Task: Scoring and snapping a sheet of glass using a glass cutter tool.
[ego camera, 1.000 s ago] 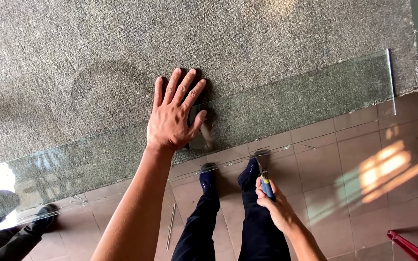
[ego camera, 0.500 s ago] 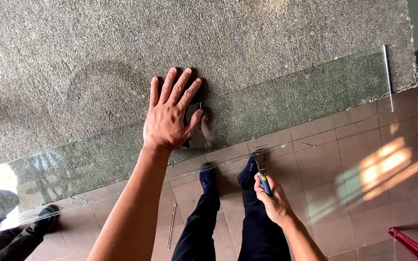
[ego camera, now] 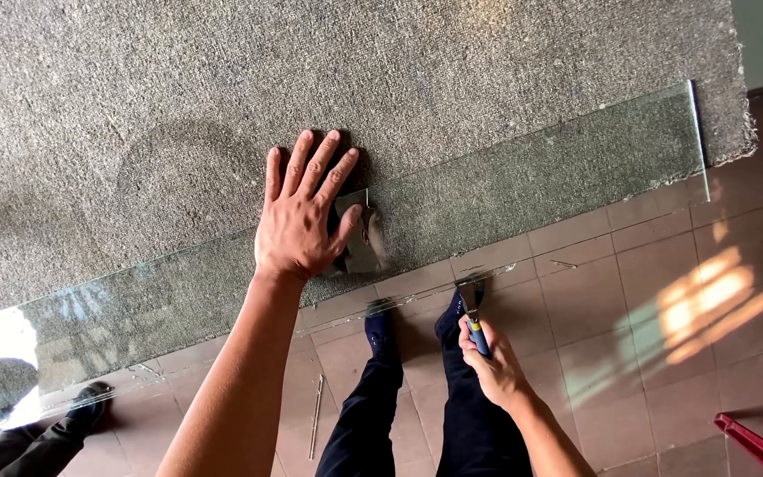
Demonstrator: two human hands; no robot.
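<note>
While the left hand [ego camera: 298, 225] presses flat, fingers spread, on the glass strip [ego camera: 523, 185] (over grey carpet [ego camera: 178, 97]), the right hand [ego camera: 492, 362] is clamped on what looks like a glass cutter [ego camera: 474, 322].

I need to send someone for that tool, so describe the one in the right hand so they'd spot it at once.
Start at the grey carpeted table with the long glass strip overhanging its edge. Below that edge, over the tiled floor, the right hand grips a small tool. It alone has a blue and yellow handle; its dark metal head touches the glass edge.
</note>
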